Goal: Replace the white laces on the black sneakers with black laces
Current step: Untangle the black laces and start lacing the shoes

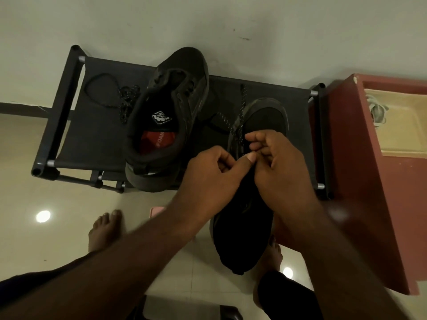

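Two black sneakers sit on a low fabric-topped shoe rack [97, 139] pushed against a pale wall [208, 19]. The far sneaker [166, 107] stands wholly on the rack with its heel at the front rail. The near sneaker [265, 118] has only its toe over the fabric, and its heel hangs out past the front edge above the tiled floor [57, 227]. A maroon stand [346, 158] butts against the rack's right end, leaving open room only on the floor side, where a bare foot [104, 229] stands.

The left hand [208, 172] is curled tight on the near sneaker's upper, its thumb tip pressed forward at the eyelet row. The right hand [282, 162], fingers bent close, pinches the black lace [240, 112] just above that row, and the lace's two speckled, woven ends trail toward the wall.

A spare black lace [124, 100] lies in a loose loop and tangle on the matte fabric left of the far sneaker. The white laces [376, 112] lie bunched in the stand's cream recess. The far sneaker shows a red insole and a white logo patch.
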A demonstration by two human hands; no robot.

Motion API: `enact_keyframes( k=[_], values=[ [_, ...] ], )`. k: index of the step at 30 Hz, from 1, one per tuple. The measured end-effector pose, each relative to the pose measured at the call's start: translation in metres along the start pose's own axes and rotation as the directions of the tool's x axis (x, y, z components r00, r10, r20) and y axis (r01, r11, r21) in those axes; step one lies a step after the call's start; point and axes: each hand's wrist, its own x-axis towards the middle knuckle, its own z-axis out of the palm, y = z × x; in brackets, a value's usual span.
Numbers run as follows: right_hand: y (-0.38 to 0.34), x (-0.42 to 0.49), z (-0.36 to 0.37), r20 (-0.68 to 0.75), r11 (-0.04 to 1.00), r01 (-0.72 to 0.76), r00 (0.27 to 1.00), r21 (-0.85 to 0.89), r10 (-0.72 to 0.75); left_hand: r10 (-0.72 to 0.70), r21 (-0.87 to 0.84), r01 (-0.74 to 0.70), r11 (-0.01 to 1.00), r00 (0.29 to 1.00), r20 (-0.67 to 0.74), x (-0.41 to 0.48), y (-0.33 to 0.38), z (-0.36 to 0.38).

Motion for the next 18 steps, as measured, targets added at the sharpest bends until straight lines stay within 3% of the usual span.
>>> enact_keyframes(
  k=[4, 8, 13, 18],
  values=[
    [0.004, 0.000, -0.002, 0.007, 1.000, 0.026, 1.000, -0.010, -0.026, 0.046, 0.085, -0.041, 0.996, 0.998, -0.052, 0.005, -0.001, 0.002],
    [0.006, 0.000, -0.002, -0.005, 0.999, 0.033, 0.999, -0.003, -0.033, 0.110, 0.140, -0.107, 0.984, 0.994, -0.012, 0.004, -0.001, -0.001],
    [0.004, 0.000, -0.001, -0.016, 0.999, 0.027, 1.000, 0.024, -0.027, 0.066, 0.039, -0.069, 0.997, 0.996, 0.067, 0.002, 0.004, -0.008],
    [0.002, 0.004, 0.002, -0.019, 0.999, 0.051, 0.998, -0.009, -0.051, 0.213, 0.026, -0.216, 0.976, 0.973, 0.088, -0.013, 0.018, -0.019]
  ],
)
